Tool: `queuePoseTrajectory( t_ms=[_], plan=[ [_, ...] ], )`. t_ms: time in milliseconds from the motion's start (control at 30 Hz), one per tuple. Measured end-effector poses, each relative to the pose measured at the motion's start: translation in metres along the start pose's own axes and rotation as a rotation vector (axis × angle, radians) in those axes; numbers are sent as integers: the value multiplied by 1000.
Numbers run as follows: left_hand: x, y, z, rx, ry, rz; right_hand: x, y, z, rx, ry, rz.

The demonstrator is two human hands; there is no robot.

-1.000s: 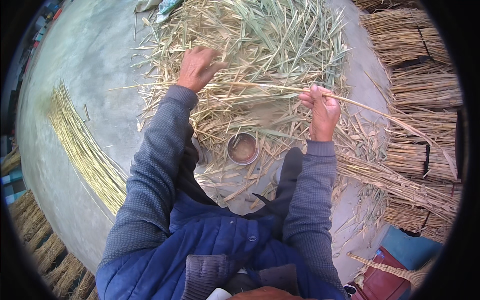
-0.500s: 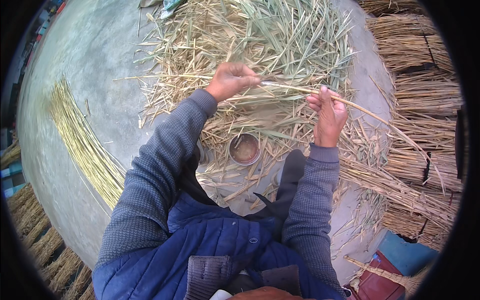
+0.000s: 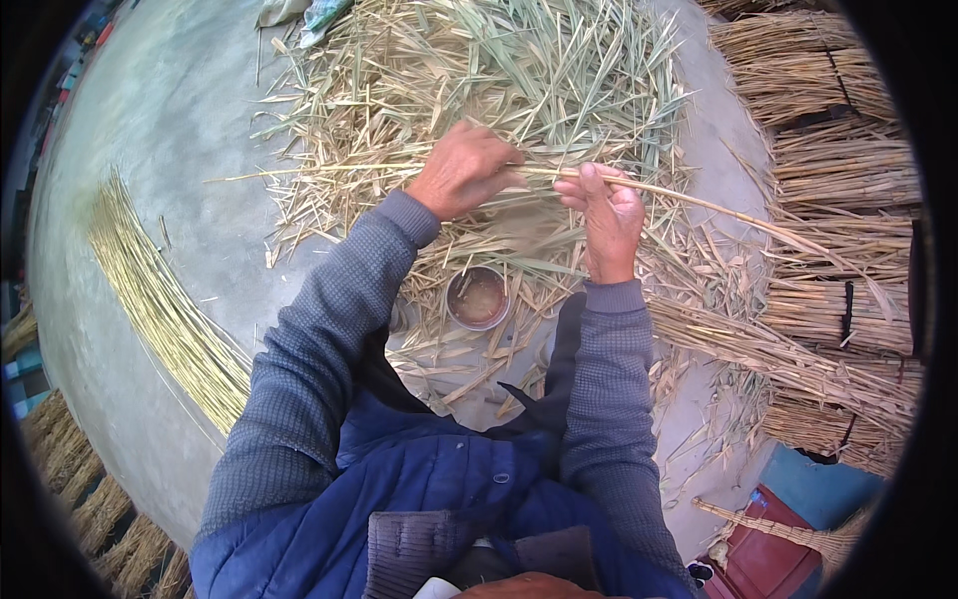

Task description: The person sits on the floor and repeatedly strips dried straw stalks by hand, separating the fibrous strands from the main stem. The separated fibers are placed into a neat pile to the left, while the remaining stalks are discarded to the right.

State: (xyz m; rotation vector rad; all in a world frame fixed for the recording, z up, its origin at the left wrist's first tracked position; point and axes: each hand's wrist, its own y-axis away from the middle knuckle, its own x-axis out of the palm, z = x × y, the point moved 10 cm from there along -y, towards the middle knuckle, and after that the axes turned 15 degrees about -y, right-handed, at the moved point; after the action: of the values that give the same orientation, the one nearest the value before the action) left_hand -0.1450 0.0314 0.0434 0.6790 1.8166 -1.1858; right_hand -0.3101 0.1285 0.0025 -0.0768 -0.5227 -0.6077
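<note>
A long, thin reed stalk [image 3: 718,208] runs crosswise in front of me, over a heap of dry leaves. My left hand [image 3: 465,172] is closed around it, back of the hand up, fingers mostly hidden. A short way to the right, my right hand [image 3: 607,222] pinches the same stalk between thumb and fingers, palm partly turned up. Its thin yellow end sticks out past my left hand, while the thicker, leafy part stretches right and droops toward the bundles. Whether a small tool sits in my left hand is not visible.
Leaf strips and husks [image 3: 479,80] pile up ahead. A round metal bowl [image 3: 477,321] stands between my feet. Peeled yellow stalks [image 3: 170,309] lie on the floor at left. Unpeeled stalks [image 3: 768,359] lie at right, beside tied reed bundles [image 3: 848,180]. A red box [image 3: 763,549] sits lower right.
My right hand has moved left along with the stalk, closer to my left hand. The stretch of stalk between the two hands is now much shorter.
</note>
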Motion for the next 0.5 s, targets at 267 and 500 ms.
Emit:
queuePoseTrajectory(
  t_ms=[267,500],
  plan=[
    [-4,16,57,-243,-182,273,-39,-8,37,-49,-59,-120],
    [9,-14,7,-218,362,29,9,4,4,35,-76,121]
  ],
)
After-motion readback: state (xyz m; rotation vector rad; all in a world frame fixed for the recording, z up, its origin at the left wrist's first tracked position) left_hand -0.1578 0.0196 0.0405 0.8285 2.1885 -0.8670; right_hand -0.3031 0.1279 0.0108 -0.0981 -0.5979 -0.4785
